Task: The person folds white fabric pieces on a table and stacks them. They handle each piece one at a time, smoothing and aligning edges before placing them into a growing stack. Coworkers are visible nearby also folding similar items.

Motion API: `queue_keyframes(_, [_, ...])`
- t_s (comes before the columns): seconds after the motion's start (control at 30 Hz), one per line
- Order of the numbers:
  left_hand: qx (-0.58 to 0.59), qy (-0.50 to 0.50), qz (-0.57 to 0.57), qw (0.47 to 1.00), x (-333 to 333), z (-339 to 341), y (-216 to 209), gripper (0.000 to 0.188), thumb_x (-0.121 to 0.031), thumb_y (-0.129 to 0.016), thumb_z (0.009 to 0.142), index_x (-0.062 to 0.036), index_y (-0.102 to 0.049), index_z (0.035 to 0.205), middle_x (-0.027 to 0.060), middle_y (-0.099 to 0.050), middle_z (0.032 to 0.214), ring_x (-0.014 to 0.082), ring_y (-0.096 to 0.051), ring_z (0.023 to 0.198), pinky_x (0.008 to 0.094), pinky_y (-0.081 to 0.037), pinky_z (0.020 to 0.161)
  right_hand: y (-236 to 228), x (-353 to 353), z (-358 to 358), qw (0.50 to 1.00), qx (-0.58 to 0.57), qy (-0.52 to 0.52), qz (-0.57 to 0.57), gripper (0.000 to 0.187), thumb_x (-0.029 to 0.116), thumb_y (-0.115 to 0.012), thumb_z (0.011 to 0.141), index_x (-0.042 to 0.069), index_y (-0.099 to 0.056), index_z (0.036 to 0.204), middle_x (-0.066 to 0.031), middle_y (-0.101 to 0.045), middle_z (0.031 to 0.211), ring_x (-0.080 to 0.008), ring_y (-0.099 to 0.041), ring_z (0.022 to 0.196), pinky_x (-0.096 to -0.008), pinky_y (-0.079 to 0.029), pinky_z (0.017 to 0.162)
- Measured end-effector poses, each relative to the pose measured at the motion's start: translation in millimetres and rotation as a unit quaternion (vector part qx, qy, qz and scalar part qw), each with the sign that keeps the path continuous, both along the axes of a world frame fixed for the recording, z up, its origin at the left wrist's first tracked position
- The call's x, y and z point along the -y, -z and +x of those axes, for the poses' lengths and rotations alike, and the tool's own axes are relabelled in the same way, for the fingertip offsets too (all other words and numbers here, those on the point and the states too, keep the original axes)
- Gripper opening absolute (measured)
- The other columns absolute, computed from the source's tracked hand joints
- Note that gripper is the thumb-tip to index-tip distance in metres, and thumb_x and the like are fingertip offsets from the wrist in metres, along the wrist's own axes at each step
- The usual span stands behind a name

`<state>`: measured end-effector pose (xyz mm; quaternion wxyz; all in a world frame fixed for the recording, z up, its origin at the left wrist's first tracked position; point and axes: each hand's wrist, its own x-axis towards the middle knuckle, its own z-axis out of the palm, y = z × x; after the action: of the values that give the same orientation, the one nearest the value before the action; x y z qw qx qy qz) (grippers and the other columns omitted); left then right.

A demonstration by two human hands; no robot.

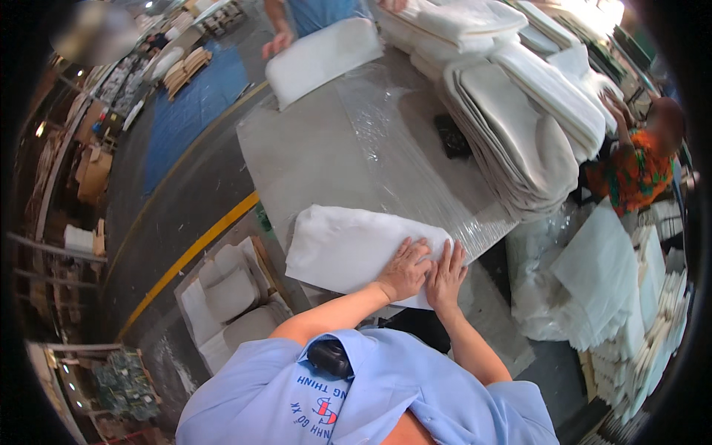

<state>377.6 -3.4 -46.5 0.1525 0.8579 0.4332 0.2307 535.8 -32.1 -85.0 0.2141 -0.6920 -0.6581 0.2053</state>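
A white padded sheet (348,245), soft like batting or foam, lies at the near edge of the grey table (304,159). It has a slightly ragged, rounded far edge. My left hand (405,268) rests on its right part, palm down, with the fingers a little bent. Right beside it, my right hand (446,278) lies on the sheet's right end with fingers stretched forward. The two hands nearly touch, and neither is wrapped round anything. What is under the sheet is hidden.
Clear plastic film (378,141) covers part of the table. Folded whitish pads (512,133) are piled at the right. Across the table, a person in blue stands by another white pad (326,63). Someone in orange (634,174) is at the right. Stacked pads (230,289) stand at lower left.
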Motion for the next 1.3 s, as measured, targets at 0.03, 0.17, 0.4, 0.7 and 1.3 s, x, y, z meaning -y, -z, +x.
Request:
queue_keyframes(0.03, [0.006, 0.001, -0.010, 1.000, 2, 0, -3, 0.017, -0.008, -0.064, 0.090, -0.0075, -0.068, 0.106, 0.0152, -0.058, 0.138, 0.0354, -0.047, 0.148, 0.0577, -0.031, 0.126, -4, 6, 4, 0.999, -0.004, -0.009, -0.034, 0.071, 0.032, -0.052, 0.109, 0.011, -0.022, 0.170, -0.0223, -0.014, 0.176, -0.0470, -0.017, 0.162, -0.0708, -0.017, 0.124])
queue_keyframes(0.17, [0.172, 0.010, -0.125, 0.977, -27, -12, -14, 0.022, -0.001, -0.065, 0.087, -0.0059, -0.070, 0.108, 0.0165, -0.067, 0.128, 0.0369, -0.059, 0.134, 0.0485, -0.046, 0.117, -17, 25, 36, 0.996, -0.078, 0.003, 0.036, 0.074, 0.031, -0.061, 0.107, 0.012, -0.026, 0.170, -0.0251, -0.030, 0.170, -0.0393, -0.035, 0.155, -0.0578, -0.032, 0.122])
queue_keyframes(0.4, [-0.048, -0.171, -0.197, 0.964, -138, -130, -56, 0.039, -0.028, -0.069, 0.098, -0.0116, -0.068, 0.133, 0.0164, -0.068, 0.138, 0.0376, -0.065, 0.125, 0.0465, -0.052, 0.106, -24, 65, 87, 0.810, -0.460, 0.116, -0.344, 0.067, 0.027, -0.071, 0.104, 0.000, -0.044, 0.158, -0.0157, -0.068, 0.127, -0.0212, -0.065, 0.111, -0.0364, -0.051, 0.101])
queue_keyframes(0.7, [0.034, -0.570, -0.060, 0.818, -75, -255, -58, 0.045, -0.030, -0.067, 0.100, -0.0058, -0.062, 0.137, 0.0196, -0.066, 0.137, 0.0411, -0.060, 0.130, 0.0493, -0.049, 0.106, -14, 60, 58, 0.777, -0.515, 0.106, -0.346, 0.047, 0.024, -0.076, 0.101, 0.004, -0.058, 0.139, -0.0064, -0.072, 0.114, -0.0160, -0.067, 0.099, -0.0300, -0.050, 0.084])
queue_keyframes(1.3, [0.516, -0.475, -0.371, 0.609, 120, -248, -15, 0.041, -0.029, -0.077, 0.097, -0.0046, -0.068, 0.129, 0.0040, -0.072, 0.115, 0.0165, -0.066, 0.101, 0.0347, -0.053, 0.084, -83, 15, 64, 0.686, -0.662, 0.002, -0.301, 0.058, 0.015, -0.073, 0.094, 0.013, -0.048, 0.146, -0.0108, -0.062, 0.138, -0.0309, -0.068, 0.122, -0.0493, -0.060, 0.098])
